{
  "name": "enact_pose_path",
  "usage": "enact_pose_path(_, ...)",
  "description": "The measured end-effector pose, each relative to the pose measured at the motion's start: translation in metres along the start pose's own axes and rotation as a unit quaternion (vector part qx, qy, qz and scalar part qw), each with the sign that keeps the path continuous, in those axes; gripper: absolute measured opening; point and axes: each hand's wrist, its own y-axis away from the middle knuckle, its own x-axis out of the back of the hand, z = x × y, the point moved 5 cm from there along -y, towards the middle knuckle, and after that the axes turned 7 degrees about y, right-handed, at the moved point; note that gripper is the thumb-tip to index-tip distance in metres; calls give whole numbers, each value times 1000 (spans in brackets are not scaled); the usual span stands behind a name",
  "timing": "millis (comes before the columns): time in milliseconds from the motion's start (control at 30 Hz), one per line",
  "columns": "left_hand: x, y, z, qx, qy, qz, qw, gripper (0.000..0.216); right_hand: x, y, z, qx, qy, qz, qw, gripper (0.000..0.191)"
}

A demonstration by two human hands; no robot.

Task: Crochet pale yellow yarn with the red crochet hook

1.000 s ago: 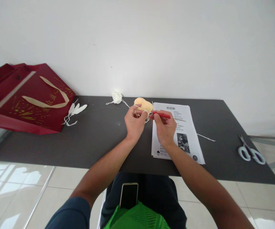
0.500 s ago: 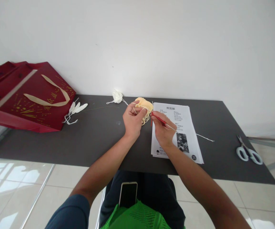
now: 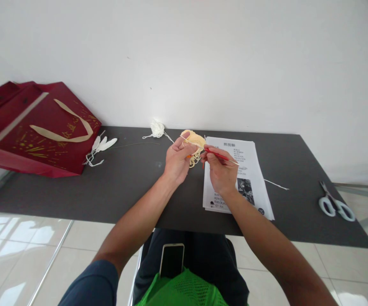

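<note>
While inside table (image 3: 132,182) edges, left hand (image 3: 178,160) tight on yarn (image 3: 199,146), right hand (image 3: 221,170) on hook (image 3: 218,154).

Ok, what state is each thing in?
Red crochet hook: gripped in right hand
Pale yarn strand: pinched in left hand
Yellow yarn ball: wound, loops loose
White yarn ball: wound, strand trailing
Printed sheets: flat, face up
Scissors: lying flat, blade gap unclear
Smartphone: screen dark
Red gift bag: open or shut, unclear
</note>
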Motion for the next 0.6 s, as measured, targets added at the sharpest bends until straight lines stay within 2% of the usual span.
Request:
enact_pose_path(133,1,-2,3,-20,-87,-27,996,68,-1,-9,-5,-14,-39,-32,999,11)
enact_pose_path(300,3,-4,6,-35,-179,-36,983,78,7,-13,-18,39,13,-17,999,12)
enact_pose_path(467,4,-2,9,-74,-236,-15,969,76,10,-6,-30,82,96,-6,992,10)
enact_pose_path(600,0,4,11,-130,-268,-14,954,68,10,-2,-33,80,113,8,990,8)
